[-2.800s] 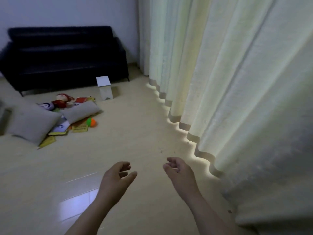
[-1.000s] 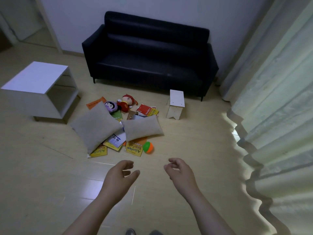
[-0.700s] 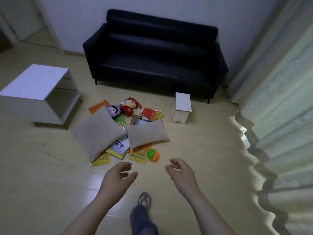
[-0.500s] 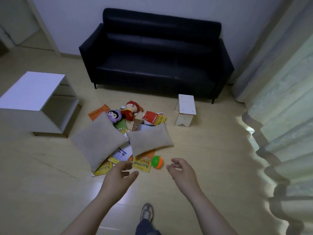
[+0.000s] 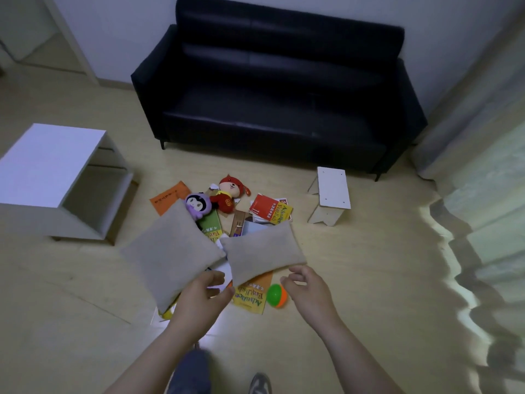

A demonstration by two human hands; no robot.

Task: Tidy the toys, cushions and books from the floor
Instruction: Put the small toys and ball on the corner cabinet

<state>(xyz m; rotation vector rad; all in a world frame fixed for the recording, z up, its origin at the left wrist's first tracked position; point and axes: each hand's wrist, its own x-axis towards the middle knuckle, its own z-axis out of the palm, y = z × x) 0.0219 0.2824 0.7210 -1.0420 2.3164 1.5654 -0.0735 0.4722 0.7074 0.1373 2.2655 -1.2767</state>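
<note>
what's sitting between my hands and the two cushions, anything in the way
Nothing visible does. The left hand and right hand hover empty at the pile's near edge; the large cushion and small cushion lie on top of the books, nothing on them. The ball lies on the floor, off the cushions.

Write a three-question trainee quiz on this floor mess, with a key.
1. True or false: the left hand and the right hand both hold nothing.
2. Which lies nearer the larger cushion: the purple plush or the red plush?
3. The ball lies: A on the larger cushion; B on the floor beside the yellow book; C in the right hand.
Key: 1 true; 2 purple plush; 3 B.
</note>
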